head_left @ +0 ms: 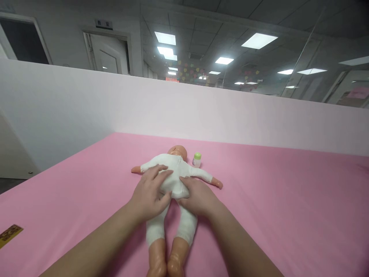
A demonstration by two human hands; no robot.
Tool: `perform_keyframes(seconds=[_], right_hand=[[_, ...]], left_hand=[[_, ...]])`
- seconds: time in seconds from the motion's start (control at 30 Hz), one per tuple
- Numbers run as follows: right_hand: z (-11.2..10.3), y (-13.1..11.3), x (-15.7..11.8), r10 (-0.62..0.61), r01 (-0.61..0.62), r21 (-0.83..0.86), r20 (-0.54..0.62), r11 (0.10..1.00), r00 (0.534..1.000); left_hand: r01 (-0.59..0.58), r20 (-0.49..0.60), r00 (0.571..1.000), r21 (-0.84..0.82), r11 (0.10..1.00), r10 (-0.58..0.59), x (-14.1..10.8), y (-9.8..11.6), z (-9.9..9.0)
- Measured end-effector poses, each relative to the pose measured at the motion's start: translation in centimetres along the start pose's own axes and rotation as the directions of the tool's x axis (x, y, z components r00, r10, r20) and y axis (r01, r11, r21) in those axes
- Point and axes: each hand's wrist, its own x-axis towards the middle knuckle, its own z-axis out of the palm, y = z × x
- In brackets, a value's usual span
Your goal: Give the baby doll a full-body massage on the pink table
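On my feed, the baby doll with white cloth body and tan plastic limbs (pixel 178 189) lies flat on the pink sheeted surface (pixel 282 200), feet toward me. Left hand (pixel 151 192): fingers spread over doll's torso, no grip visible. Right hand (pixel 198 197): thumb on belly, fingers hidden, can't tell if gripping. Green-capped translucent bottle (pixel 196 160) just beside doll's head. Surface runs wide right of doll; left edge well apart.

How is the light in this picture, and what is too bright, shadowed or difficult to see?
Head view: ceiling lights glare white against a dim ceiling; head view: soft shadows darken the pink sheet beside the doll; head view: marks on the bottle are too small to read.
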Motion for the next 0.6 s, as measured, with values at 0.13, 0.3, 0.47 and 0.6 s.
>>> perform_keyframes(seconds=[0.13,0.3,0.47,0.6], right_hand=[[-0.5,-1.5,-0.9,-0.097,0.097,0.022,-0.013,0.995,0.995],[0.0,-2.3,-1.1,-0.102,0.098,-0.102,-0.041,0.99,0.994],[1.5,-1.7,-0.1,-0.084,0.089,-0.21,0.033,0.974,0.996],[1.8,-1.3,0.8,-0.129,0.147,-0.294,0.079,0.944,0.988]], left_hand=[[-0.119,0.035,0.992,0.024,0.993,0.118,-0.2,2.1,0.3],[0.101,0.265,0.957,0.092,0.991,-0.122,0.5,2.4,0.9],[0.185,0.397,0.897,0.06,0.981,-0.193,1.2,1.6,1.2],[0.085,0.413,0.908,-0.008,0.996,-0.074,2.0,0.6,1.8]])
